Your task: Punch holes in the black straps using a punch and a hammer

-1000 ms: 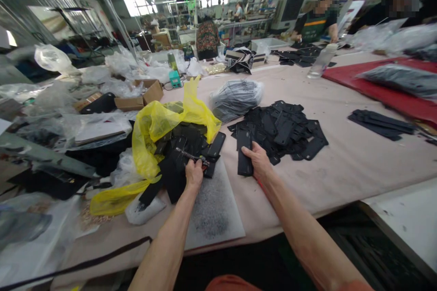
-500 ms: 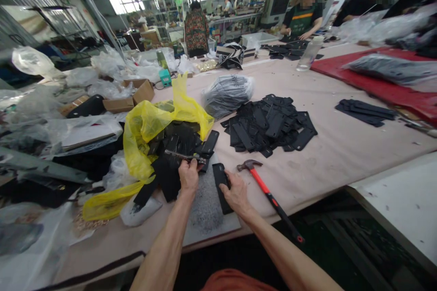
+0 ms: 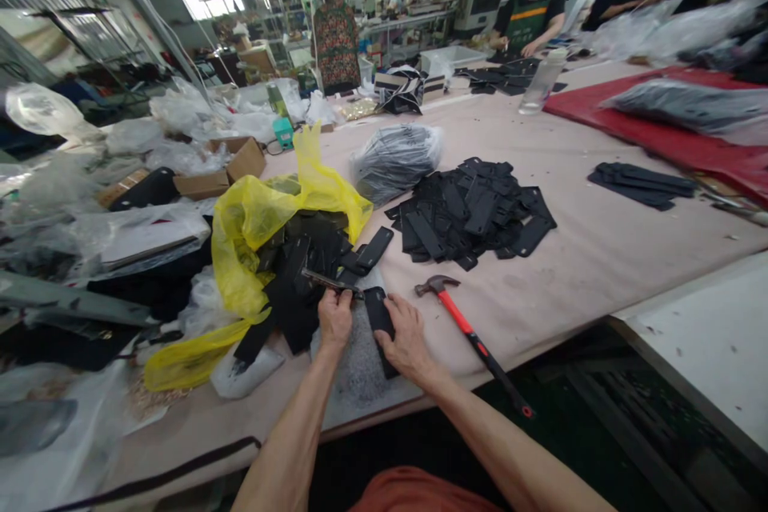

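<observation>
My left hand (image 3: 336,320) is closed around one end of a thin, metallic-looking bar-shaped tool (image 3: 329,281); its exact kind does not show. The tool's near end lies close to the top of a flat black strip (image 3: 376,310) with rounded corners. My right hand (image 3: 408,338) grips that strip by its right edge, thumb on top and fingers along the side. Under the strip is a grey speckled board (image 3: 358,372) at the table's front edge. To the right of my right hand lies a hammer (image 3: 461,312) with a red and black handle.
A yellow plastic bag (image 3: 240,216) spills black pieces on the left. Behind the hammer is a heap of black strips (image 3: 474,212), with a clear-wrapped bundle (image 3: 396,160) beyond. A smaller stack (image 3: 639,182) lies right. Co-workers are across the table, near a bottle (image 3: 543,84).
The tool in my left hand has turned and its near end has come closer to the black strip. My right hand and the strip have shifted slightly left.
</observation>
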`<state>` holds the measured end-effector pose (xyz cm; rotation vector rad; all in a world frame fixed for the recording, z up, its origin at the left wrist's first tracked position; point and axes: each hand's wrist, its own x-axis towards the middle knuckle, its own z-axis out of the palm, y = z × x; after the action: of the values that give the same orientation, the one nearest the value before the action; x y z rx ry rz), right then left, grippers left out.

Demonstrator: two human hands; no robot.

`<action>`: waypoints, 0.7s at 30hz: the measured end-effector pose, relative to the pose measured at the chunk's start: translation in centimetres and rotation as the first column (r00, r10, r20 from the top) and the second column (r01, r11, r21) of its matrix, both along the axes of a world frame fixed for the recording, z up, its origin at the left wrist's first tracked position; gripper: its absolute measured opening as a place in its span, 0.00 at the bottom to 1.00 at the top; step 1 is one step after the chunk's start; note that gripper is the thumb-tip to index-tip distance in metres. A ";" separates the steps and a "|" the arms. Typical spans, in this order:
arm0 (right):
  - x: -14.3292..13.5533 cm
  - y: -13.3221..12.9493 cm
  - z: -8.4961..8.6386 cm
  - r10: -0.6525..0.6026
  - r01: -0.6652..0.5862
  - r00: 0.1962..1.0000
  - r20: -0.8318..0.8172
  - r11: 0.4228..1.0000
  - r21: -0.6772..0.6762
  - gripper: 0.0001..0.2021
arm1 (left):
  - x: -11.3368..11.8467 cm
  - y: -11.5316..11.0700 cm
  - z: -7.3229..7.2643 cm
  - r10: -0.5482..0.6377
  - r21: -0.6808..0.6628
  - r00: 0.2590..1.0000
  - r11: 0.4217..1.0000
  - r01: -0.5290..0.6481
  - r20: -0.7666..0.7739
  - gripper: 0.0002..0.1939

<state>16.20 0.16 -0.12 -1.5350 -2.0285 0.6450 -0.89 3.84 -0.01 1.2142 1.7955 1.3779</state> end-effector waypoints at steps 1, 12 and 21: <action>-0.1 -0.2 0.2 0.000 0.000 1.000 0.020 1.000 -0.012 0.30 | 0.1 -0.1 0.2 -0.022 0.008 0.999 1.000 0.022 -0.035 0.11; 0.2 -1.4 1.1 0.145 -0.124 0.981 0.129 0.980 -0.156 0.42 | 2.1 -0.4 0.0 -0.201 0.044 0.964 0.977 0.211 -0.173 0.09; 4.1 -0.1 0.3 0.424 -0.413 0.904 0.048 0.897 -0.158 0.54 | 2.4 -0.3 0.4 -0.228 0.001 0.959 0.973 0.231 -0.166 0.08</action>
<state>20.31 0.04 0.15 -1.2158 -2.4511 0.9233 1.47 3.53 0.40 1.5348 1.6875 1.1960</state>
